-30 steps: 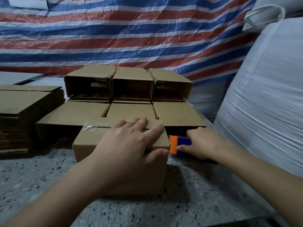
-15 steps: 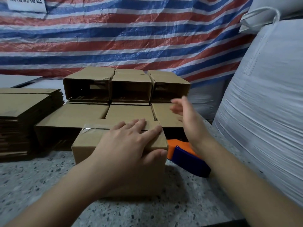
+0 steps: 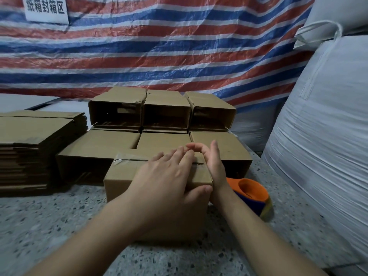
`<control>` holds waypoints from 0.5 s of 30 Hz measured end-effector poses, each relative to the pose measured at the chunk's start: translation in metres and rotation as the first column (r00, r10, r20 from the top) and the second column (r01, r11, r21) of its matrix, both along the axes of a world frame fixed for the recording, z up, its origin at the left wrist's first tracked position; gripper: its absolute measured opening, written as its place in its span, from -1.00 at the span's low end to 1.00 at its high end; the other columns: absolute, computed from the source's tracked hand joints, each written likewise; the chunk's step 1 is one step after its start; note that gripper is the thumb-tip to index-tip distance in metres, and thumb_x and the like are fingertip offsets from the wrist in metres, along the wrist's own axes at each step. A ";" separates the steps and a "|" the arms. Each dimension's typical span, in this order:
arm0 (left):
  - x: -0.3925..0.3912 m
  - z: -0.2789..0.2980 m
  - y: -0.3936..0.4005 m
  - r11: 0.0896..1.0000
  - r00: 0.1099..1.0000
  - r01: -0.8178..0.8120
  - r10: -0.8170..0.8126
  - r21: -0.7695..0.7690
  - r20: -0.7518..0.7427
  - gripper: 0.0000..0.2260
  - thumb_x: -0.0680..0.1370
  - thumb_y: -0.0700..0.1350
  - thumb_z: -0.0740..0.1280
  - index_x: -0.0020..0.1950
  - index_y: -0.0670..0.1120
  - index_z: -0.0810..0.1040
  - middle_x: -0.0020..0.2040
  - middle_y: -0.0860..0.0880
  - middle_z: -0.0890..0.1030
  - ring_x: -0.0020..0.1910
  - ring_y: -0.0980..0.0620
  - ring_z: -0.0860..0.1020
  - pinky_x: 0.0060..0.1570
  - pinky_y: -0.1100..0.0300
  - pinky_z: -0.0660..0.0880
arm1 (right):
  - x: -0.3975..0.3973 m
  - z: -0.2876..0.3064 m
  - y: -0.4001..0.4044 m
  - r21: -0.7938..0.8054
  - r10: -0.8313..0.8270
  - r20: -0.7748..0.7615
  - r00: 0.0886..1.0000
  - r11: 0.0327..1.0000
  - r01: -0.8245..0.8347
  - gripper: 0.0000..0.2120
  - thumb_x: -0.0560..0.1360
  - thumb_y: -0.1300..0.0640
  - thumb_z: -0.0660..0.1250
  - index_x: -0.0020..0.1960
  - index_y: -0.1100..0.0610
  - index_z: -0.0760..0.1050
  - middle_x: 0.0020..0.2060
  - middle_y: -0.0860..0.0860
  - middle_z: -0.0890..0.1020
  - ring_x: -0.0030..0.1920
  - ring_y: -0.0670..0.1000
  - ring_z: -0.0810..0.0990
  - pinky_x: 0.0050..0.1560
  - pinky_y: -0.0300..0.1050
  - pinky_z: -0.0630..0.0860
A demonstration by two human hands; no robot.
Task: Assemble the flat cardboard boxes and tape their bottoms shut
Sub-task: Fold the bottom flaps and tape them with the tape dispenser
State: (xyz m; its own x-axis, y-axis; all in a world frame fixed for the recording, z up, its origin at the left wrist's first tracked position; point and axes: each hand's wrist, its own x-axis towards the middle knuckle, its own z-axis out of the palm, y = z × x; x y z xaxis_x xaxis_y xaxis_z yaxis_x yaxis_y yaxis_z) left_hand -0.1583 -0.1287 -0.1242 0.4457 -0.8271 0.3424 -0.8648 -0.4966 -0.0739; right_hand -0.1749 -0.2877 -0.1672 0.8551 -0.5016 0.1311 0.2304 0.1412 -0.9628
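Left hand (image 3: 165, 176): flat on top of the near box (image 3: 157, 196), fingers spread and nearly straight across the taped seam, thumb hooked over the near right corner. It presses down; it pinches nothing.

Right hand (image 3: 213, 162): edge-on against the right end of the same box, fingers straight and pointing away from the person, holding nothing. The far fingertips are blurred.

Near box: stands on the speckled table (image 3: 49, 226), closed face up. A clear tape strip (image 3: 129, 159) runs along the seam from the left end to under the left palm; its right end is hidden by the hands.

Step in hand, as judged: smoothing the tape down over the right end of the box. To do it well, keep the left palm steady so the flaps stay flush, and rub the right hand along the seam and down the end wall so the tail sticks without wrinkles or air pockets.

Tape dispenser (image 3: 252, 193): orange and blue, lying on the table just to the right of the right wrist, not held.

Beyond the hands: assembled boxes (image 3: 165, 114) in two rows, the far row showing its open mouths to the person. Well to the left: a stack of flat boxes (image 3: 33, 140), not yet made up. To the right: a large white sack (image 3: 322, 136).

Writing: a white sign (image 3: 46, 8) on the striped tarpaulin (image 3: 179, 56), far upper left, reads 纸箱封箱区. A small dark print mark on one far box is too small to read. No brand is visible.
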 end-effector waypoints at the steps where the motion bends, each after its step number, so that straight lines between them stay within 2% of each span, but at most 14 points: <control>1: -0.001 0.001 -0.001 1.000 1.000 0.004 -0.004 -0.016 -0.022 -0.14 0.42 0.48 -0.20 0.60 0.03 -0.13 0.62 -0.02 -0.02 0.58 0.06 -0.01 0.42 0.18 -0.16 | -0.001 0.001 -0.002 -0.061 -0.045 -0.010 0.999 0.997 0.044 -0.39 0.67 -0.25 -0.16 0.14 0.11 0.53 0.11 0.20 0.63 0.14 0.16 0.63 0.17 0.14 0.59; 2: -0.002 0.004 0.000 0.999 0.998 0.016 -0.019 -0.052 -0.054 -0.15 0.43 0.49 -0.14 0.60 0.06 -0.14 0.62 0.01 -0.06 0.57 0.08 -0.04 0.39 0.20 -0.17 | -0.004 0.002 -0.003 -0.136 -0.105 -0.005 0.995 0.985 0.103 -0.39 0.67 -0.24 -0.17 0.13 0.10 0.54 0.12 0.18 0.63 0.17 0.15 0.62 0.20 0.13 0.57; 4: -0.005 0.010 0.009 0.977 0.991 0.048 -0.073 -0.208 -0.114 -0.21 0.45 0.47 -0.02 0.59 0.11 -0.05 0.61 0.09 -0.07 0.55 0.15 -0.02 0.39 0.22 -0.14 | -0.012 -0.001 -0.005 -0.225 -0.230 0.031 0.973 0.947 0.231 -0.40 0.63 -0.27 -0.16 0.11 0.05 0.54 0.08 0.09 0.63 0.19 0.10 0.60 0.14 -0.02 0.54; 6: -0.010 0.011 0.024 0.886 0.990 0.104 -0.137 -0.453 -0.042 -0.33 0.53 0.39 0.03 0.54 0.05 0.20 0.57 0.06 0.17 0.47 0.17 0.17 0.41 0.20 0.07 | -0.026 -0.015 -0.007 -0.278 -0.295 0.089 0.952 0.910 0.308 -0.43 0.62 -0.34 -0.13 0.13 -0.03 0.51 0.09 0.01 0.62 0.21 0.02 0.57 0.16 -0.10 0.50; 8: -0.009 0.000 0.044 0.739 0.995 0.089 -0.102 -0.668 0.020 -0.45 0.59 0.30 0.05 0.43 -0.02 0.37 0.44 0.05 0.38 0.36 0.17 0.32 0.30 0.19 0.27 | -0.042 -0.034 -0.007 -0.354 -0.270 0.137 0.953 0.885 0.302 -0.49 0.58 -0.38 -0.10 0.25 -0.15 0.46 0.25 -0.08 0.58 0.31 -0.10 0.51 0.33 -0.07 0.45; 9: -0.005 -0.009 0.054 0.673 0.998 0.020 -0.064 -0.740 -0.030 -0.47 0.60 0.28 0.06 0.42 -0.02 0.37 0.39 0.09 0.40 0.33 0.20 0.33 0.26 0.21 0.28 | -0.050 -0.043 -0.004 -0.387 -0.232 0.158 0.960 0.880 0.276 -0.47 0.54 -0.44 -0.07 0.32 -0.22 0.41 0.34 -0.13 0.52 0.37 -0.17 0.46 0.39 -0.09 0.40; 11: 0.004 -0.029 0.073 0.581 0.967 -0.198 -0.014 -0.790 -0.253 -0.43 0.57 0.32 0.07 0.48 0.03 0.29 0.37 0.15 0.36 0.31 0.25 0.30 0.22 0.20 0.29 | -0.065 -0.058 0.005 -0.417 -0.118 0.189 0.975 0.889 0.189 -0.40 0.46 -0.56 0.02 0.42 -0.36 0.31 0.46 -0.22 0.42 0.46 -0.21 0.36 0.42 -0.13 0.33; 13: 0.010 -0.048 0.081 0.531 0.840 -0.418 -0.083 -0.737 -0.536 -0.39 0.57 0.38 0.06 0.54 0.12 0.18 0.37 0.18 0.34 0.30 0.24 0.31 0.20 0.20 0.31 | -0.072 -0.066 0.016 -0.440 0.025 0.195 0.980 0.896 0.065 -0.39 0.50 -0.49 0.10 0.51 -0.34 0.24 0.48 -0.23 0.40 0.48 -0.16 0.36 0.38 -0.16 0.38; 14: 0.011 -0.056 0.082 0.520 0.756 -0.478 -0.166 -0.707 -0.633 -0.41 0.56 0.37 0.07 0.54 0.16 0.17 0.36 0.22 0.34 0.28 0.25 0.32 0.17 0.25 0.30 | -0.073 -0.068 0.023 -0.448 0.065 0.193 0.979 0.893 0.029 -0.39 0.55 -0.40 0.12 0.55 -0.27 0.22 0.46 -0.20 0.44 0.45 -0.14 0.41 0.34 -0.18 0.44; 15: 0.012 -0.062 0.082 0.525 0.700 -0.486 -0.245 -0.699 -0.671 -0.45 0.55 0.33 0.08 0.52 0.20 0.20 0.34 0.28 0.35 0.27 0.29 0.34 0.14 0.30 0.29 | -0.072 -0.067 0.027 -0.457 0.057 0.191 0.980 0.889 0.038 -0.42 0.58 -0.30 0.12 0.56 -0.17 0.23 0.41 -0.17 0.50 0.41 -0.12 0.47 0.29 -0.19 0.49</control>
State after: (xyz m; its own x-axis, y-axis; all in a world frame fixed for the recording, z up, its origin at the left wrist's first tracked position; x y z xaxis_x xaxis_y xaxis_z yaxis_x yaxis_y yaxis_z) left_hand -0.1468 -0.0466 -0.1862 0.8929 -0.2646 0.3642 -0.4030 -0.1092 0.9087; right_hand -0.2468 -0.2604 -0.2340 0.7933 -0.3375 0.5067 0.4199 -0.2995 -0.8567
